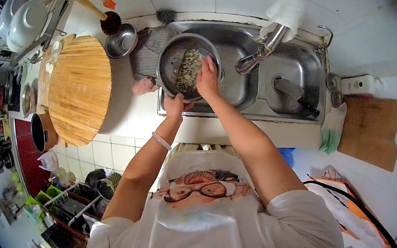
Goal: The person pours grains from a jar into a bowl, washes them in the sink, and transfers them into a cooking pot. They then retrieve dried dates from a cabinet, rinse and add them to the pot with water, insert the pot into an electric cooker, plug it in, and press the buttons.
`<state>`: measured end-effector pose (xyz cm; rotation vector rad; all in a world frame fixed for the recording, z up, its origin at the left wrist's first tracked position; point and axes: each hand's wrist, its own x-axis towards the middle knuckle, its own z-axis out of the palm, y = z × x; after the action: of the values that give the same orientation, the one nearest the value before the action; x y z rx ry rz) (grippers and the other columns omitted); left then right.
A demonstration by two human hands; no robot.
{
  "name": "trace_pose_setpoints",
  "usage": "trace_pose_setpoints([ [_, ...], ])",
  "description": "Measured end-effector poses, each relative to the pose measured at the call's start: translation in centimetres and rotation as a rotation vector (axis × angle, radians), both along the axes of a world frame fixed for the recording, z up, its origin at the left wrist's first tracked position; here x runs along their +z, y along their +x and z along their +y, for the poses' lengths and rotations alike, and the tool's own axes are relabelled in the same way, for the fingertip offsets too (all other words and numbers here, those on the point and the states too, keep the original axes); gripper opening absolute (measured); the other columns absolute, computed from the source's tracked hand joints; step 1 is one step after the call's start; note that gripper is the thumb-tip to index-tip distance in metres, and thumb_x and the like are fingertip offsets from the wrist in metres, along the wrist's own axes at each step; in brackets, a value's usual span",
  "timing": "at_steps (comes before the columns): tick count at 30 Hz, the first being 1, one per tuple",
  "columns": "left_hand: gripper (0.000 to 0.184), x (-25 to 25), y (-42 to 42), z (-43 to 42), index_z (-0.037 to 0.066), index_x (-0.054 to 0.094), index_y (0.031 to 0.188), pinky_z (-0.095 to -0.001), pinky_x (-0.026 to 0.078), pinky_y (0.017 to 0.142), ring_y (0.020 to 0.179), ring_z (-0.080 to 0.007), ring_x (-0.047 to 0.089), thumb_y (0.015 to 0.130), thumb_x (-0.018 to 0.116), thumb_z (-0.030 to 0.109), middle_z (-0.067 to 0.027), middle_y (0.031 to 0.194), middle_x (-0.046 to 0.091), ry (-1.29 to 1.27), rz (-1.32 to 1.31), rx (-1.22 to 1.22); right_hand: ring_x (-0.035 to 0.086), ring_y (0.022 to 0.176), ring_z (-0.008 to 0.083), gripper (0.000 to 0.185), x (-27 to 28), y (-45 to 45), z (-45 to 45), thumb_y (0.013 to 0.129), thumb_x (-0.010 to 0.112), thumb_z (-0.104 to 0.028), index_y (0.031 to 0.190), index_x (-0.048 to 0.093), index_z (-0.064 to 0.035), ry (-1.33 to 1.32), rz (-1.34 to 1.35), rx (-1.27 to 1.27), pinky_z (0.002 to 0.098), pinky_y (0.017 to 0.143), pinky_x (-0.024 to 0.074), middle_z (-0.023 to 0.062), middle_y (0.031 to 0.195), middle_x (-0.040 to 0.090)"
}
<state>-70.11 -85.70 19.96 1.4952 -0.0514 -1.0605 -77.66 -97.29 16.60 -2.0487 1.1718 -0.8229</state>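
Observation:
A round metal pot [170,51] rests at the left end of the sink, partly over its left basin. Mixed pale and dark grains [188,69] lie inside it, apparently in some water. My left hand [175,104], below a pale bracelet [161,141], grips the pot's near rim, with the fingers partly hidden. Inside the pot's right side is my right hand [207,80], its fingers stretched out beside the grains and holding nothing that I can see.
The double steel sink [257,102] has a faucet [255,61] wrapped in white cloth above it. A knife [296,94] lies in the right basin. A metal bowl [121,40] and a round slatted mat [81,90] sit left; a brown board [371,130] sits right.

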Motion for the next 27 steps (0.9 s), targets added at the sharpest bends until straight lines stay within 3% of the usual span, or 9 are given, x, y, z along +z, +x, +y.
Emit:
trace_pose_setpoints([
  [12,0.045,1.1,-0.1,-0.8,0.003,0.033,0.119,-0.0358,0.058,0.05,0.074,-0.029,0.062,0.076,0.044,-0.004,-0.0172,0.105,0.051,-0.02,-0.039,-0.001,0.037,0.118,0.0394,0.052,-1.2,1.8,-1.4,0.076,0.058,-0.008,0.124,0.042,0.0024,-0.041,-0.057,-0.036,0.0438,0.1,0.0306,0.021,0.132,0.037],
  [18,0.044,2.0,-0.2,-1.4,0.003,0.032,0.118,-0.034,0.059,0.051,0.074,-0.0271,0.061,0.076,0.043,-0.006,-0.0168,0.106,0.05,-0.002,-0.132,-0.007,0.034,0.121,0.0358,0.054,-0.6,2.7,-1.4,0.076,0.061,-0.011,0.125,0.042,-0.0013,-0.028,-0.069,-0.101,0.0404,0.102,0.0288,0.0166,0.134,0.037],
  [27,0.044,3.1,-0.4,-1.3,0.004,0.032,0.117,-0.0317,0.056,0.046,0.066,-0.0235,0.061,0.076,0.043,-0.006,-0.0165,0.1,0.052,-0.063,-0.202,0.038,0.033,0.122,0.0371,0.067,-0.1,3.5,-1.1,0.074,0.061,-0.008,0.133,0.029,0.0,-0.01,-0.091,-0.132,0.0415,0.103,0.0275,0.0176,0.136,0.034],
])
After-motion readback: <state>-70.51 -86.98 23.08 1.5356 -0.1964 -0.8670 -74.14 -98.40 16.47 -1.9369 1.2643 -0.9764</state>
